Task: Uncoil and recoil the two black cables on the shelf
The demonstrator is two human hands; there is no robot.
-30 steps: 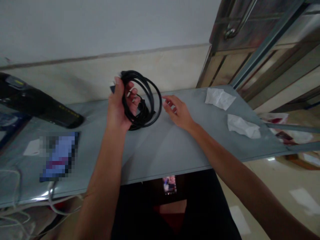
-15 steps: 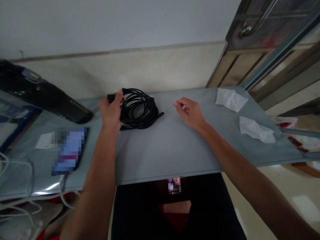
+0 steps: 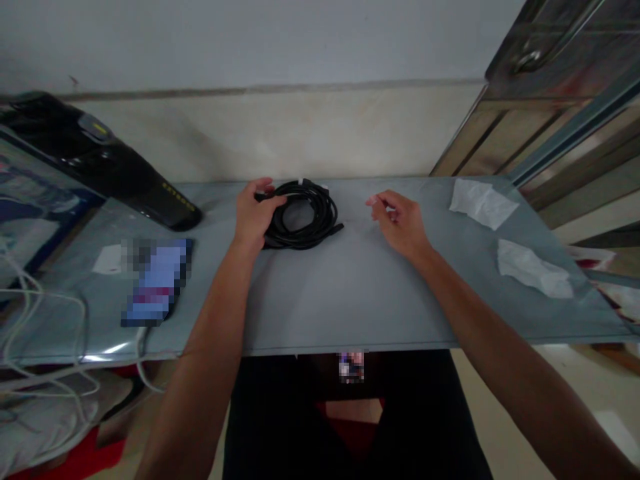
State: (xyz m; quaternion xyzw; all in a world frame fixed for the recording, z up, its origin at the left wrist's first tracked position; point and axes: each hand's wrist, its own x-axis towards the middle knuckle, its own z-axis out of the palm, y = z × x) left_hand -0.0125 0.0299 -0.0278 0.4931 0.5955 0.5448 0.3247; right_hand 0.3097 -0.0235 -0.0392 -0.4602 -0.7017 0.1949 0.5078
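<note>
A coiled black cable [image 3: 325, 230] lies on the grey tabletop [image 3: 320, 300], close to the wall. My left hand [image 3: 257, 210] rests at the coil's left side, thumb and fingers apart, with the thumb over the loops. Part of the coil is hidden behind that hand. To the right of the coil, not touching it, my right hand [image 3: 395, 217] hovers over the table with its fingers curled and the thumb against the index finger. Nothing shows in its grasp.
At the left stand a black cylindrical device [image 3: 125, 177] and a phone [image 3: 157, 283] with a blurred screen. White cables [image 3: 40, 300] run along the left edge. Two crumpled white wrappers [image 3: 483, 203] lie at the right. A wall rises behind the table.
My left hand has let go of the black cable end and opened over the coil's left side. The coil looks flatter and rounder. The whole view has shifted slightly.
</note>
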